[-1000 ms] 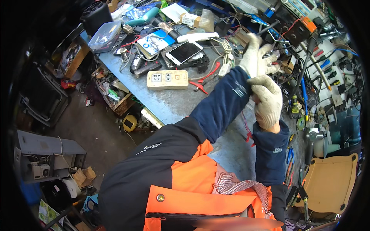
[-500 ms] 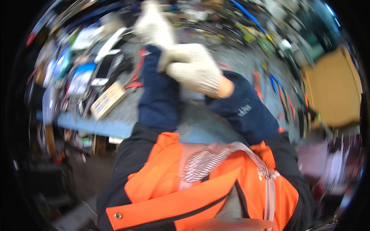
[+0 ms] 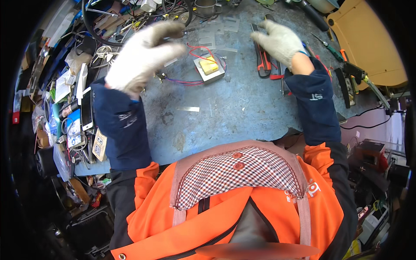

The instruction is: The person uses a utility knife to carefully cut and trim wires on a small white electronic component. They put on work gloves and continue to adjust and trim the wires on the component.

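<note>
Both hands wear white knit gloves and are held apart above a worn blue-grey work surface [image 3: 190, 130]. My left hand [image 3: 145, 56], at the left, has its fingers curved and spread from the thumb, with nothing between them. My right hand [image 3: 279, 41] is open, its fingertips over the upper part of a long red-and-black hand tool [image 3: 262, 58]. Between the hands sits a small transformer-like block [image 3: 209, 68], silver with a yellow top. Red wires loop above it, and purple and red wires run left. Neither hand touches it.
A thin metal strip [image 3: 188, 109] lies nearer me. Flat clear pieces [image 3: 207, 39] and a metal cup [image 3: 205, 7] are farther back. Left stand a phone [image 3: 87, 108], coiled white cord [image 3: 105, 56] and clutter. Right lie a screwdriver [image 3: 328, 47] and a tan panel [image 3: 368, 39].
My hands were together at the upper left, the right closed by the left sleeve; now they are apart and open. The view has shifted and sharpened, bringing the wired block into sight.
</note>
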`<state>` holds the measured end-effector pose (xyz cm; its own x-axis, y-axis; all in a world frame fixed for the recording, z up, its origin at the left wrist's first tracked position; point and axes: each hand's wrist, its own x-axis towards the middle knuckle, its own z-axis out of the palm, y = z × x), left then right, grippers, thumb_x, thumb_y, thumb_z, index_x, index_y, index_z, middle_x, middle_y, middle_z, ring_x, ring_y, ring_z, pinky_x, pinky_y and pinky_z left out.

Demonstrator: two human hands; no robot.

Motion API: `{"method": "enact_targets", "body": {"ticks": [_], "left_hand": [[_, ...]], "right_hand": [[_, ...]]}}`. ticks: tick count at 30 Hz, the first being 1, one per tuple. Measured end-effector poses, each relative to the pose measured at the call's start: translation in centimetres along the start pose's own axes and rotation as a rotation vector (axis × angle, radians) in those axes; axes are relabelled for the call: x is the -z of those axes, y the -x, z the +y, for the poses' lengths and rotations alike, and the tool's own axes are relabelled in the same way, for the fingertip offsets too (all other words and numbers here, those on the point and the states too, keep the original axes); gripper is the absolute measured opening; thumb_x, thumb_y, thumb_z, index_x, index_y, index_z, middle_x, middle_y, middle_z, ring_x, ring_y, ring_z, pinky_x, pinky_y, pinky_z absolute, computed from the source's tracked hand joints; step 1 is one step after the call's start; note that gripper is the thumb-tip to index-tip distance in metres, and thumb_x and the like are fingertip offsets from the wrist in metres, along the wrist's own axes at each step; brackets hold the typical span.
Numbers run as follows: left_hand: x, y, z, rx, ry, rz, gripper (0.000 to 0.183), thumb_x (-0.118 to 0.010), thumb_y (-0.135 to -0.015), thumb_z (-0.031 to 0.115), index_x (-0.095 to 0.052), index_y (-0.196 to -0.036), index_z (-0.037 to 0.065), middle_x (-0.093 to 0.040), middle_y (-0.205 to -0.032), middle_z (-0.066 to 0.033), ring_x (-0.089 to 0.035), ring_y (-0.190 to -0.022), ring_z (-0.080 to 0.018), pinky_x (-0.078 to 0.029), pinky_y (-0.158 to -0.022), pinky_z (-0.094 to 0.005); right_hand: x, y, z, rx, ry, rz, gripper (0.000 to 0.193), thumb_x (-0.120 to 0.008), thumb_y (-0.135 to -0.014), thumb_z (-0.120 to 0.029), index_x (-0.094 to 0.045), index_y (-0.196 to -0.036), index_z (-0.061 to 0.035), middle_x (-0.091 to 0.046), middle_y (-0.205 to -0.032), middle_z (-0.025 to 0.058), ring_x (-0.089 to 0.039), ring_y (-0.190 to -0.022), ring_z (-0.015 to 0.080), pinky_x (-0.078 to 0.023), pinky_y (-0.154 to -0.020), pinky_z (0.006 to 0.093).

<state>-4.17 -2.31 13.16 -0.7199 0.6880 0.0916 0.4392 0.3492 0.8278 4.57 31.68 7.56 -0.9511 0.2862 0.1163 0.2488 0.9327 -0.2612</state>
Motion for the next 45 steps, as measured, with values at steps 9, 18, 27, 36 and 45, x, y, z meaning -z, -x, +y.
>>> {"method": "enact_targets", "body": {"ticks": [9,18,27,36,45], "left_hand": [[-8.2,-0.2,-4.2,0.046,-0.308,-0.032,0.117,-0.1,-0.068,0.027,-0.041,-0.166,0.0,-0.059,-0.156,-0.0267,-0.057,-0.147,-0.0348,-0.043,-0.125,-0.04],[-11.5,0.0,-4.6,0.033,-0.167,0.267,0.114,-0.095,-0.072,0.022,-0.035,-0.167,-0.001,-0.068,-0.138,-0.0252,-0.071,-0.126,-0.0348,-0.058,-0.107,-0.0408],[-11.6,0.5,-5.4,0.104,0.214,0.462,0.159,-0.103,-0.061,0.005,0.007,-0.175,0.019,-0.038,-0.165,-0.0279,-0.068,-0.126,-0.0364,-0.063,-0.101,-0.0448],[-11.8,0.9,-7.7,0.244,0.037,0.201,0.096,-0.104,-0.069,0.037,-0.063,-0.144,-0.006,-0.068,-0.136,-0.021,-0.071,-0.123,-0.0289,-0.058,-0.104,-0.0385],[-11.7,0.8,-6.9,0.251,-0.101,0.213,0.1,-0.107,-0.068,0.026,-0.057,-0.147,-0.01,-0.07,-0.137,-0.0214,-0.071,-0.122,-0.0255,-0.058,-0.106,-0.0367]], "right_hand": [[-4.2,-1.6,3.0,-0.018,-1.037,0.007,0.04,-0.073,-0.102,-0.025,-0.066,-0.135,-0.0032,-0.068,-0.092,0.0029,-0.066,-0.077,0.0195,-0.059,-0.077,0.0345],[-3.4,3.7,-0.9,0.118,-1.195,-0.439,0.047,-0.065,-0.109,-0.025,-0.06,-0.146,0.0023,-0.075,-0.097,0.0098,-0.074,-0.073,0.0165,-0.061,-0.064,0.0286],[-4.6,5.4,-4.0,-0.256,-1.235,-0.583,0.05,-0.063,-0.112,-0.027,-0.057,-0.147,0.0073,-0.078,-0.1,0.0134,-0.074,-0.075,0.0147,-0.061,-0.067,0.0277],[-4.2,5.4,-4.6,-0.23,-1.237,-0.569,0.037,-0.06,-0.11,-0.02,-0.064,-0.135,0.007,-0.077,-0.098,0.0129,-0.072,-0.076,0.0152,-0.062,-0.066,0.0303],[-4.9,5.5,-4.2,-0.172,-1.252,-0.556,0.041,-0.06,-0.109,-0.02,-0.063,-0.139,0.0079,-0.078,-0.1,0.013,-0.073,-0.078,0.0161,-0.064,-0.069,0.03]]}}
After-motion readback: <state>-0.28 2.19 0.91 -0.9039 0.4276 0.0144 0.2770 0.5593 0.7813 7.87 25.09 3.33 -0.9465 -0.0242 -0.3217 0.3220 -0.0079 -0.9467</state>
